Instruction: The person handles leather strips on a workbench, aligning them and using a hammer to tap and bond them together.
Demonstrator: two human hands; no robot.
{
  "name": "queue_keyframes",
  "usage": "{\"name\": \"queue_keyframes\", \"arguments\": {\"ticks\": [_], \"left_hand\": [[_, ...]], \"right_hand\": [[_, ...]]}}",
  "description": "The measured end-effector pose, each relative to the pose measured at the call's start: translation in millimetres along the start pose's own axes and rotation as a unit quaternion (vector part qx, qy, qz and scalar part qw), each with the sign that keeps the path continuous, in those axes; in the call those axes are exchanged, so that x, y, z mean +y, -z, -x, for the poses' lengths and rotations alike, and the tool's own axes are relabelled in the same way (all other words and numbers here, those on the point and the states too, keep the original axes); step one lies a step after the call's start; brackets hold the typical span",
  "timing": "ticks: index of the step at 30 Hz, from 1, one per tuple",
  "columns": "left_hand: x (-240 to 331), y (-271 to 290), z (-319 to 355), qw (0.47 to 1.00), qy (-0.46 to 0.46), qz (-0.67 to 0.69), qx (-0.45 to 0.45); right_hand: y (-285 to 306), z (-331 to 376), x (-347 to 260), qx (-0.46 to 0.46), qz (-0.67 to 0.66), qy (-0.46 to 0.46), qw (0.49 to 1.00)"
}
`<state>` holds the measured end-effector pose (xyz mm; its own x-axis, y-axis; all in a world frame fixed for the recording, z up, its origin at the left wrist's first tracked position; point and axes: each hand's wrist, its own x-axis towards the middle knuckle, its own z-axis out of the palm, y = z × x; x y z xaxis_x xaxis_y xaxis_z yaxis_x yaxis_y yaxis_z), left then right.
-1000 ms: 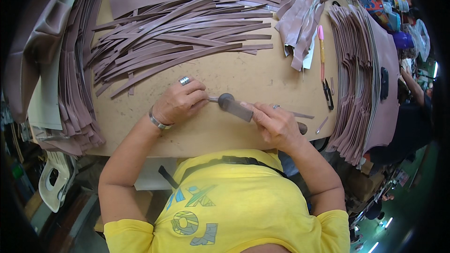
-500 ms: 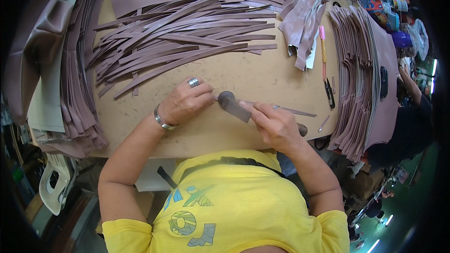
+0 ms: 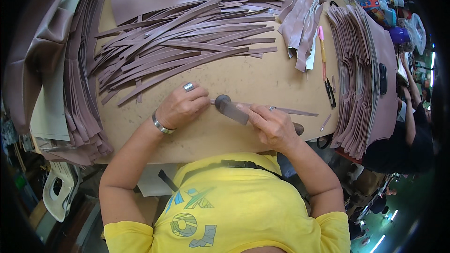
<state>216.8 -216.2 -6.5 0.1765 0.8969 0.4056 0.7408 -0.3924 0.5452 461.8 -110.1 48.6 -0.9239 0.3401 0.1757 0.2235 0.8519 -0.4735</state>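
– Left hand (image 3: pixel 185 105), right hand (image 3: pixel 273 124) and hammer-like tool (image 3: pixel 234 112) all sit slightly further left than half a second ago. Strip pile (image 3: pixel 187 44) hasn't shifted on the table (image 3: pixel 262 77). Where's the workpiece?
– Narrow strip (image 3: pixel 297 111), mauve, leather-looking, on the table's near half. Runs left to right, seemingly under the tool's head; right end lies loose beyond the right hand.
– Fingers?
– Left: thumb and fingertips drawn together, apparently pinching the strip's left part just beside the head; exact contact hidden. Right: wrapped round the tool near its head, wooden handle end (image 3: pixel 298 128) poking out to the right.
– Handling?
– My read: strip is light, bendy, floppy lengthwise, maybe slick on its smooth face. Not fragile, but could twist if tugged. Pinch it flat, close to the head. Tool's likely head-heavy and rigid; grip high for control.
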Motion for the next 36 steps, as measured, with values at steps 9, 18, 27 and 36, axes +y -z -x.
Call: {"name": "queue_keyframes", "arguments": {"ticks": [9,18,27,36], "left_hand": [[-1.1,3.5,1.4,1.000,0.011,0.016,0.015],[-5.0,8.3,9.9,0.998,0.041,0.038,0.014],[-0.9,10.5,9.5,0.996,0.070,0.042,0.017],[-6.3,10.5,17.5,0.993,0.075,0.083,0.025]], "right_hand": [[2.3,-3.6,-11.9,-0.007,0.041,-0.002,0.999],[-2.0,-8.6,-7.0,0.016,0.002,-0.006,1.000],[-5.5,-15.0,-13.7,0.020,-0.019,-0.019,0.999],[-5.1,-21.9,-17.0,0.009,-0.013,-0.014,1.000]]}}
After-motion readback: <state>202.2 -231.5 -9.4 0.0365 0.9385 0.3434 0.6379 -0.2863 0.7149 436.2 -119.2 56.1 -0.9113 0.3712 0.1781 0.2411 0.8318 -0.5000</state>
